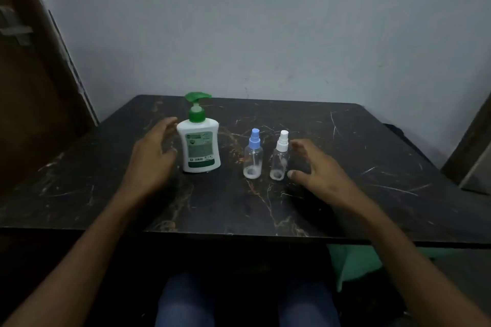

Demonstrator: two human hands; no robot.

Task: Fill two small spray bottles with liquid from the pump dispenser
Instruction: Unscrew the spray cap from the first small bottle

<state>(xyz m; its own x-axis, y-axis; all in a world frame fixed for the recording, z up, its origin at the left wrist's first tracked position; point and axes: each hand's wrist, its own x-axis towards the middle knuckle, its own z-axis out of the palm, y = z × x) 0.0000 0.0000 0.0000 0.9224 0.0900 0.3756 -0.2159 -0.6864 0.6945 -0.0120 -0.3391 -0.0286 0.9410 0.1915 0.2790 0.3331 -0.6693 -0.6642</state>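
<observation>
Two capped spray bottles, blue-topped [253, 154] and white-topped [280, 156], stand right of the pump dispenser [199, 141] on the desk [372, 156]; left hand [151, 154] and right hand [317, 167] hover beside them, each grip apart, holding nothing.

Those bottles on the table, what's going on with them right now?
A person sits at a dark marble-look table with both hands out, holding nothing. The left hand is open beside the green-topped pump dispenser; the right hand is open next to the white-capped spray bottle. The blue-capped spray bottle stands between. Both small bottles are capped and look nearly empty, so filling hasn't started.
</observation>
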